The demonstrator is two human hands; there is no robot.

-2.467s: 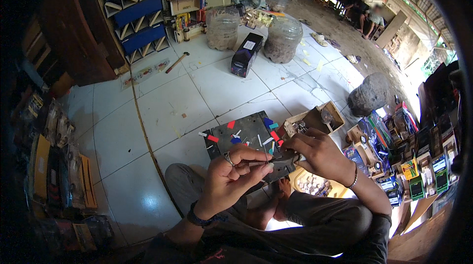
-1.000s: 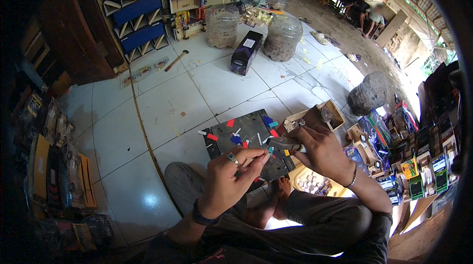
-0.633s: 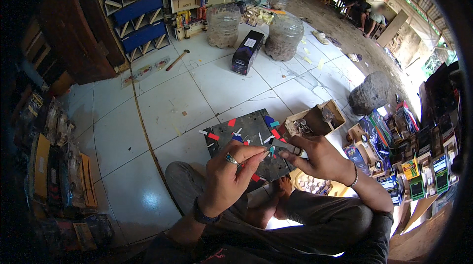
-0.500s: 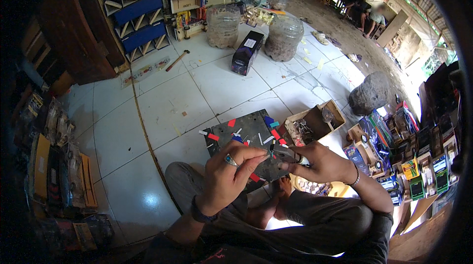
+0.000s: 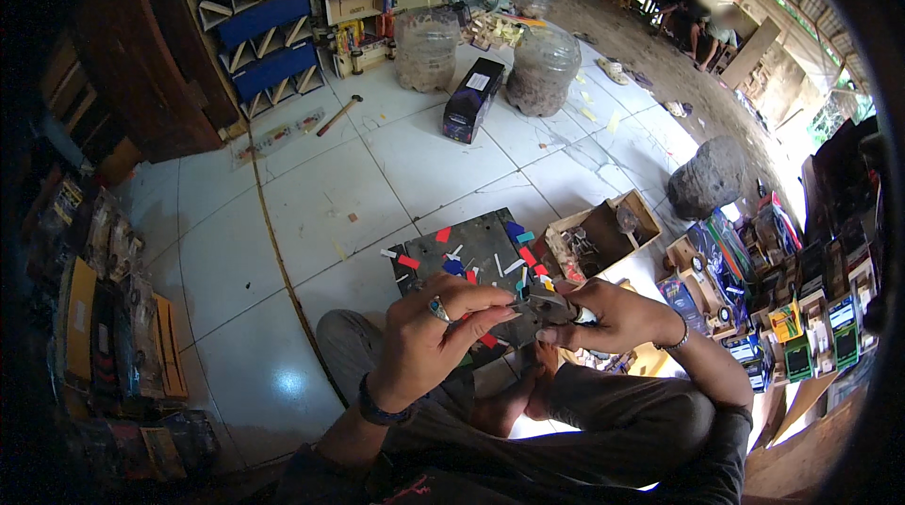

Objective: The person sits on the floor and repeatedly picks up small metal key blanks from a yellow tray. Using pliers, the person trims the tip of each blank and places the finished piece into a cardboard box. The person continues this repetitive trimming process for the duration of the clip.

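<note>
My left hand (image 5: 436, 331), with a ring and a dark wristband, is closed in a pinch over the dark board (image 5: 429, 255); what lies between the fingertips is too small to name. In my right hand (image 5: 620, 316) is a flat, grey metal tool (image 5: 545, 305), and a white part of it shows by the fingers. Its tip points toward the left fingertips. Scattered on the board are small pieces in several colours: a red piece (image 5: 408, 261), a blue piece (image 5: 452, 267), a teal piece (image 5: 525, 237) and thin white strips (image 5: 513, 267).
An open wooden box (image 5: 647, 239) of small parts stands right of the board. Wooden toy vehicles (image 5: 698, 279) crowd the right side; packed ones (image 5: 99, 316) line the left. Farther off are a hammer (image 5: 339, 115), a dark carton (image 5: 472, 101), plastic tubs (image 5: 544, 71) and two people (image 5: 702, 29).
My right hand and the metal tool have shifted slightly, and more of the blade-like front shows. The left hand keeps its pinch, almost unmoved.
</note>
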